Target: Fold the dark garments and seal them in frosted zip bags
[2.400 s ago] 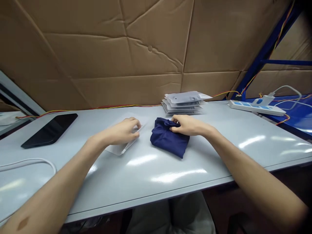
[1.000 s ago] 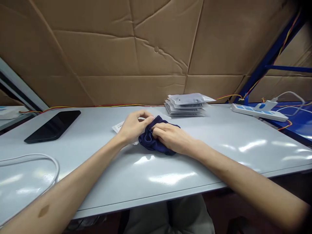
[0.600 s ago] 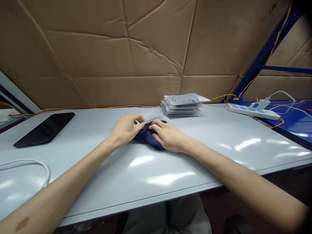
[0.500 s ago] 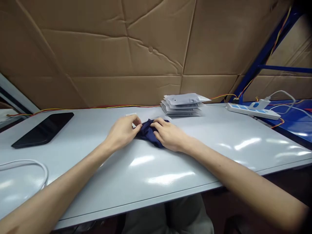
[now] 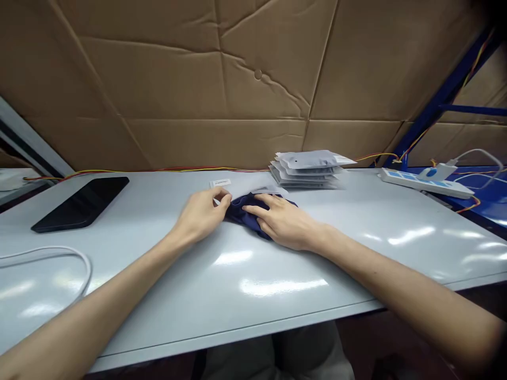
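A crumpled navy-blue piece of fabric (image 5: pixel 243 214) lies on the white table, between and under my hands. My left hand (image 5: pixel 201 215) is closed in a pinch at the fabric's left edge, thumb against forefinger. On the fabric's right part rests my right hand (image 5: pixel 288 224), palm down, its fingers stretched out and somewhat apart. Directly behind the fabric lies a pale, translucent plastic bag (image 5: pixel 247 183) with a small white label (image 5: pixel 220 182) at its left corner. The fabric's exact shape is hidden by its folds and by my right hand.
Several flat packets (image 5: pixel 309 171) are stacked behind my right hand. A black tablet-like device (image 5: pixel 85 203) and a white cable (image 5: pixel 85 258) lie at left. A power strip (image 5: pixel 428 182) with a plug sits at back right. Cardboard (image 5: pixel 178 89) stands along the table's rear edge.
My right hand's fingers have straightened and spread on the fabric, which reaches farther right. My left hand keeps its pinch at the left edge. The whole view has shifted slightly.
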### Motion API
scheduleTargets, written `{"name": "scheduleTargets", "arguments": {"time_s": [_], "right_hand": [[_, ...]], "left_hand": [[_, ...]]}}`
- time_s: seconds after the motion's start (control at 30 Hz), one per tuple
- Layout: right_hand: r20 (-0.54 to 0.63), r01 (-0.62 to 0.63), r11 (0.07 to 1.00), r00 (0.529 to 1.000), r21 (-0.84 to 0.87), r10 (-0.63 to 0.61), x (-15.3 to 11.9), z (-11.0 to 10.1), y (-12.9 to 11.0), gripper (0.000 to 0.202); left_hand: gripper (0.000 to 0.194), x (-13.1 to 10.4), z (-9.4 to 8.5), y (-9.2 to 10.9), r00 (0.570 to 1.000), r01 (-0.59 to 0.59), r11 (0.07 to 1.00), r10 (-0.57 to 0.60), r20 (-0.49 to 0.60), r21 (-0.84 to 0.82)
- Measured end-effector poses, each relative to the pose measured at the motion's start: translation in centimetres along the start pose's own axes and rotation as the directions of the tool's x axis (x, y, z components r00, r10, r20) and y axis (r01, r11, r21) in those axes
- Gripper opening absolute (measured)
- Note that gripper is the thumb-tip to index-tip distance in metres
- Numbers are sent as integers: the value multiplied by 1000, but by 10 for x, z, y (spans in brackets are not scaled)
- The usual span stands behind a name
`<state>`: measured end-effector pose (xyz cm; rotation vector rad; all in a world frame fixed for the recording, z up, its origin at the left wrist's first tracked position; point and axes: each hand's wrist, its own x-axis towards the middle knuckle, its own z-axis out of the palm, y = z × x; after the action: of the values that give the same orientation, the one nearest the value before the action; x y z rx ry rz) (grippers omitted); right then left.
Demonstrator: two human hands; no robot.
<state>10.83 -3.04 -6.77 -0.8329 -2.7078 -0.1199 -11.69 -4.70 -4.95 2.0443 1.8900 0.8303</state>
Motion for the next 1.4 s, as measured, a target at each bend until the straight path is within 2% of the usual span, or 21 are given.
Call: {"name": "scheduleTargets", "arguments": {"time_s": [0.2, 0.4, 0.5, 0.63, 0.77, 1.0, 1.13, 1.3, 1.4], "right_hand": [[-1, -3, 1000, 1000, -2, 3, -1, 1, -1, 44], [21, 15, 999, 1000, -37, -15, 1, -1, -4, 46], [36, -27, 999, 999, -40, 28, 4, -1, -7, 48], [39, -57, 998, 998, -37, 59, 6, -1, -9, 48], [31, -37, 998, 999, -49, 39, 4, 0, -8, 47], [48, 4, 998, 999, -68, -1, 4, 0, -4, 48], [38, 7, 998, 999, -64, -4, 4, 0, -4, 48], [28, 3, 998, 1000, -57, -1, 2, 2, -3, 47], [25, 10, 998, 1000, -65, -8, 2, 2, -2, 47]], "left_hand": [[21, 7, -1, -7, 994, -67, 997, 70, 89, -38], [18, 6, 3, 2, 1000, 18, 995, -19, -7, -98], [16, 6, 4, 3, 997, 8, 993, -16, -73, -115], [11, 10, 6, -2, 998, -39, 996, 34, -60, -85], [14, 12, 7, -5, 998, -59, 995, 56, -40, -83], [12, 10, 10, -1, 992, -46, 995, 36, -118, -90], [12, 11, 10, -4, 992, -94, 993, 87, -93, -75], [20, 14, 6, -10, 986, -167, 983, 168, 6, -74], [20, 15, 6, -12, 987, -159, 985, 159, -3, -70]]}}
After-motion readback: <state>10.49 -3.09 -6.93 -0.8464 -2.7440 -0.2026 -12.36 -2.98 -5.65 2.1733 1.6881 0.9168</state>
